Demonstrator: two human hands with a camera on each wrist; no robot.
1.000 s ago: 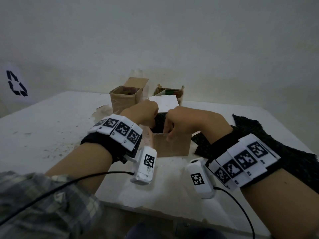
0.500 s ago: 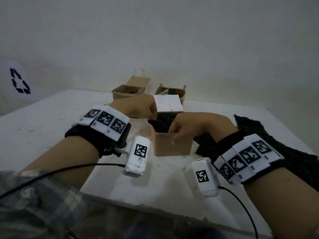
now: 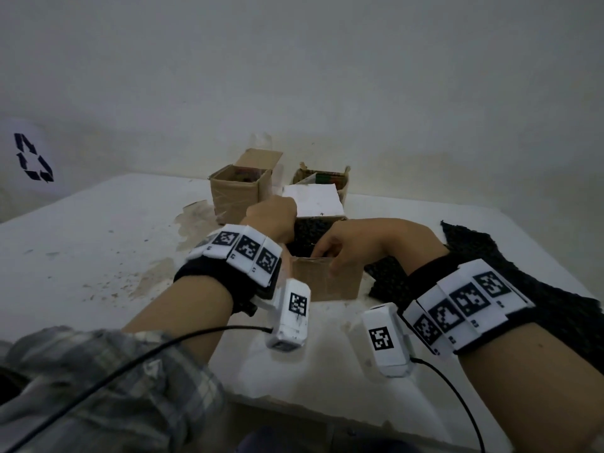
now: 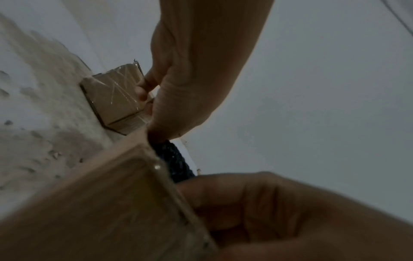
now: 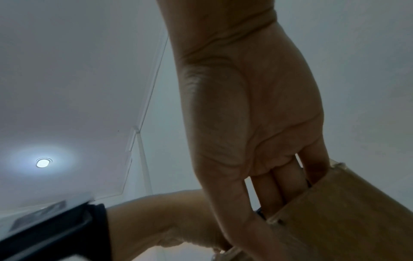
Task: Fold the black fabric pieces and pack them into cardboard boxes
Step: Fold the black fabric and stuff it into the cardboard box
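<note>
A small open cardboard box (image 3: pixel 327 284) stands mid-table with a folded black fabric piece (image 3: pixel 305 233) inside it. My left hand (image 3: pixel 273 217) sits on the box's left rim. In the left wrist view its thumb reaches inside by the fabric (image 4: pixel 176 162), its fingers curled outside the wall (image 4: pixel 100 203). My right hand (image 3: pixel 353 243) is at the front rim. In the right wrist view its straight fingers (image 5: pixel 277 185) go down behind the front wall (image 5: pixel 346 220) and the thumb lies outside. What the fingertips touch is hidden.
A pile of loose black fabric (image 3: pixel 539 289) lies at the right of the table. Two more cardboard boxes (image 3: pixel 238 191) (image 3: pixel 327 178) stand at the back by the wall. The near box's white lid flap (image 3: pixel 312 201) stands open behind it. The white table (image 3: pixel 98 240) is stained at the left.
My hands have drawn apart over the box, so the black fabric inside now shows. The left hand has shifted to the left rim. The right fingers stay inside the front wall.
</note>
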